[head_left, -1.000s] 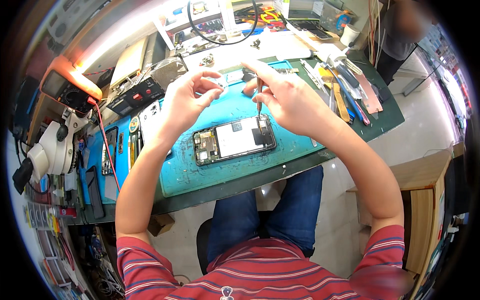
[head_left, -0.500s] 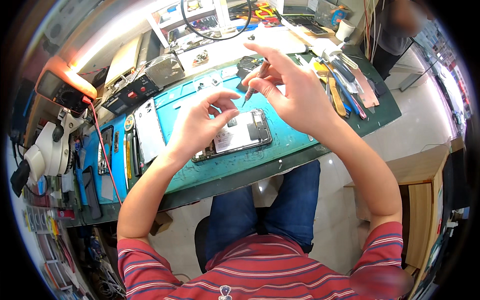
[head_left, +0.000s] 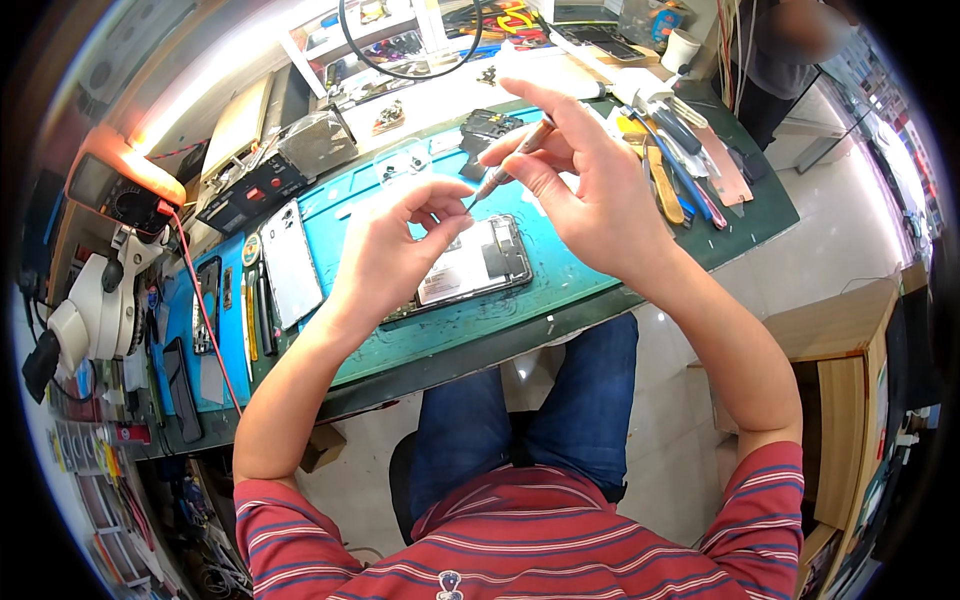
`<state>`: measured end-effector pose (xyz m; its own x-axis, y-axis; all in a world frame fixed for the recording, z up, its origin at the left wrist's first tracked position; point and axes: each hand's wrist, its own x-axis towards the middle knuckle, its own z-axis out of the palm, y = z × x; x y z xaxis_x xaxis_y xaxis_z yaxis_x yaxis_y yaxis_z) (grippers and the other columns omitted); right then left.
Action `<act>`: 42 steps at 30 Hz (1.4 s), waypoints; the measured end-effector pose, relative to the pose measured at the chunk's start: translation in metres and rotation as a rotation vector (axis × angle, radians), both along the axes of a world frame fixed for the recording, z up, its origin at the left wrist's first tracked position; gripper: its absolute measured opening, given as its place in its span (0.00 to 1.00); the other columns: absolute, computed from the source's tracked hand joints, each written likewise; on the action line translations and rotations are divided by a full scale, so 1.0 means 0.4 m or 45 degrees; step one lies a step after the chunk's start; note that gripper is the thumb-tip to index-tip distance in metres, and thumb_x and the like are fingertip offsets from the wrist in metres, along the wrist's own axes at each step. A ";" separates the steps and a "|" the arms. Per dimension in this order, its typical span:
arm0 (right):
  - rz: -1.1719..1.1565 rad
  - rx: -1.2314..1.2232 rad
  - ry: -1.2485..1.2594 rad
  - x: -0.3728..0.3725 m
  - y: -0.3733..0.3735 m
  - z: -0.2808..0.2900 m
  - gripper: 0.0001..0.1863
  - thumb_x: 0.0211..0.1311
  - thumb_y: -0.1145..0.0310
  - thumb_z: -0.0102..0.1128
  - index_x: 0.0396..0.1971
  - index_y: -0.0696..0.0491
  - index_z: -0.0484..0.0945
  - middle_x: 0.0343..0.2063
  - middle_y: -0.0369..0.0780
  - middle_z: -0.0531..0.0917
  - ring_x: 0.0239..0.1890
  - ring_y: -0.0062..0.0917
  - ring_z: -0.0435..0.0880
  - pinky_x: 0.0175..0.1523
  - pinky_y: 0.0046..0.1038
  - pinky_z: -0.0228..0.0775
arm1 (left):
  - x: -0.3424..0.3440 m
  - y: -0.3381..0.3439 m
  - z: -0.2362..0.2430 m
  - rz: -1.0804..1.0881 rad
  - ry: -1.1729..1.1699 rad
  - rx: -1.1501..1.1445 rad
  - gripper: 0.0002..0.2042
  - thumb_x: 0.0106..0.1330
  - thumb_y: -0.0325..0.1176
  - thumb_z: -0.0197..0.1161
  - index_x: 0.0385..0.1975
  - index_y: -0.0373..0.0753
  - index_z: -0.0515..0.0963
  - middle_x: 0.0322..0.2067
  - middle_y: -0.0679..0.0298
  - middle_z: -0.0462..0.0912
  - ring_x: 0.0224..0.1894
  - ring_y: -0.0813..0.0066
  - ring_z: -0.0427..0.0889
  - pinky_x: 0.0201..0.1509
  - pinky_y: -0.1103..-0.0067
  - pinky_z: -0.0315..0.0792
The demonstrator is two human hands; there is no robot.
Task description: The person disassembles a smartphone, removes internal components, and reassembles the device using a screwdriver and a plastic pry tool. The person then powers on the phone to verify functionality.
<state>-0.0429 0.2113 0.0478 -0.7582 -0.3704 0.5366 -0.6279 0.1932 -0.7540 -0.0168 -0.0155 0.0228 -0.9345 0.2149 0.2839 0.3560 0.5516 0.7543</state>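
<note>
A thin screwdriver (head_left: 512, 164) slants down from my right hand (head_left: 592, 185), pinched between the thumb and fingers, with the index finger raised. Its tip meets the fingertips of my left hand (head_left: 395, 240), where thumb and index finger are nearly together. Anything tiny between those left fingertips is too small to make out. Below both hands lies an opened smartphone (head_left: 480, 270) with its battery and inner parts exposed. My left hand hides part of its left end. A blue-green work mat (head_left: 400, 345) is under it.
Left of the mat's middle lie a white phone back panel (head_left: 291, 265) and slim tools. An orange multimeter (head_left: 120, 185) and a white microscope (head_left: 100, 305) stand at far left. Tweezers, brushes and a yellow-handled tool (head_left: 665, 190) lie right. Another person (head_left: 785, 70) stands at back right.
The screwdriver tip has come down and left to the fingertips of my left hand; before, a small gap showed. The whole view has shifted slightly.
</note>
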 end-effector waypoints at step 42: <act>0.176 0.445 0.180 0.010 0.050 -0.026 0.28 0.68 0.81 0.63 0.67 0.48 0.75 0.35 0.41 0.88 0.40 0.35 0.91 0.46 0.32 0.82 | 0.051 0.039 -0.054 -0.248 -0.190 -0.018 0.19 0.73 0.24 0.61 0.64 0.39 0.76 0.50 0.59 0.91 0.50 0.58 0.89 0.58 0.68 0.81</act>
